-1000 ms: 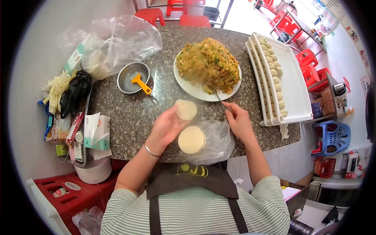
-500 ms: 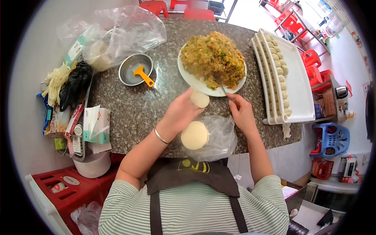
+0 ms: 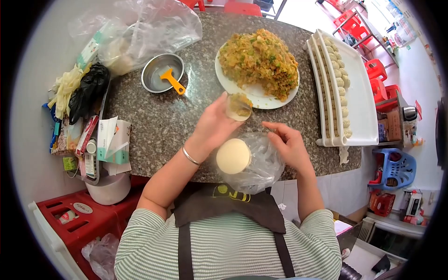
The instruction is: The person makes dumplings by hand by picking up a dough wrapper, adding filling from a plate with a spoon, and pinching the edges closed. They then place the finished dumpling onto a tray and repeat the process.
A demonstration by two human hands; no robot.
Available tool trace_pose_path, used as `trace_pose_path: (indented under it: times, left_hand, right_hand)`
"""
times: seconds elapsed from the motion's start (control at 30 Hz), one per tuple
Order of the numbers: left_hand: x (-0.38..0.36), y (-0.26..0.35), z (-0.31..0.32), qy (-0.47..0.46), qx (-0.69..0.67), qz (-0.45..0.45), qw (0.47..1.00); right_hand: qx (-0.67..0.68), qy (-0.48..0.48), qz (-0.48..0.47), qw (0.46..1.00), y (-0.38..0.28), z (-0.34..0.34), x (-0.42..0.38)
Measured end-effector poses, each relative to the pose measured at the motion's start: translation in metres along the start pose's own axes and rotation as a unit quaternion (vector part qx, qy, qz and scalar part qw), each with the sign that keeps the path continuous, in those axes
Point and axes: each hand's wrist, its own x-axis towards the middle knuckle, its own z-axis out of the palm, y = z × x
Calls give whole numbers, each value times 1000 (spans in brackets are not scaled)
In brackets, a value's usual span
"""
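My left hand (image 3: 215, 122) holds a round dumpling wrapper (image 3: 239, 115), cupped, with a dab of filling (image 3: 241, 103) on it. My right hand (image 3: 288, 143) is closed round a thin metal utensil whose end reaches the filling in the wrapper; its shape is blurred. Beyond both hands, a white oval plate (image 3: 254, 88) bears a big mound of chopped yellow-brown filling (image 3: 261, 58) with green bits. Close to me, a stack of round wrappers (image 3: 233, 156) sits on a clear plastic bag (image 3: 264, 163), between my forearms.
Stacked white trays (image 3: 361, 102) with rows of shaped dumplings (image 3: 343, 91) stand at the right. A metal bowl (image 3: 150, 77) with an orange-handled scraper (image 3: 173, 81) is at the left. Plastic bags (image 3: 154, 37), gloves (image 3: 67, 88) and a tissue box (image 3: 119, 144) line the left edge.
My right hand has drawn the utensil out of the mound and toward the left hand. Filling now lies on the wrapper, which was bare before. A gap shows in the mound's near side.
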Motion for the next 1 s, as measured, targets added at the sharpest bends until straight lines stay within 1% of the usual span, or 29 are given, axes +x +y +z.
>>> trace_pose_path:
  times: [0.1, 0.17, 0.27, 0.3, 0.33, 0.4, 0.43, 0.5, 0.6, 0.63, 0.7, 0.73, 0.8, 0.83, 0.9, 0.93, 1.0]
  left_hand:
    - [1, 0, -4, 14, 16, -4, 1000]
    - [1, 1, -4, 21, 28, -9, 999]
    - [-5, 5, 3, 44, 49, -13, 998]
    - [-5, 5, -1, 46, 47, -11, 998]
    - [-4, 4, -7, 40, 40, -15, 998]
    - [-2, 4, -12, 35, 33, -19, 999]
    - [-1, 4, -12, 28, 36, -11, 999]
    - [-1, 2, -10, 19, 41, -8, 999]
    - [-1, 3, -9, 13, 27, -11, 1000]
    - [-1, 3, -11, 11, 23, -9, 1000]
    - [-1, 3, -14, 10, 18, -8, 1000]
    - [-1, 4, -15, 10, 18, -9, 1000]
    - [0, 7, -15, 10, 19, -6, 1000]
    - [-1, 8, -15, 8, 11, 7, 1000]
    - [-2, 7, -16, 8, 1, 21, 1000]
    - [-1, 6, -17, 23, -5, 26, 999]
    - [-1, 4, -18, 38, -12, 32, 999]
  right_hand:
    - [5, 10, -16, 1000, 12, -1, 15]
    - [-47, 72, -21, 996, 17, -1, 27]
    - [-19, 95, -1, 995, 5, -6, 23]
    - [12, 90, 1, 996, 2, -4, 18]
    - [13, 87, 3, 996, 1, -4, 12]
    - [-39, 25, 22, 999, 1, -4, 4]
    - [-39, 26, 24, 999, 2, -2, 5]
    - [-109, 120, -21, 986, 5, 4, 10]
    - [-129, 131, -46, 982, -2, 1, 14]
    - [-129, 131, -47, 982, -1, 4, 16]
    - [-86, 79, -99, 988, 2, 10, 19]
    - [-86, 79, -99, 988, 3, 9, 18]
    - [-108, 28, -134, 985, 2, 7, 19]
    - [-108, 26, -137, 984, -2, 3, 18]
    - [-74, 7, -66, 995, -12, -7, 8]
    - [-73, 6, -66, 995, -10, -8, 5]
    - [-100, 77, 4, 992, -5, -7, 0]
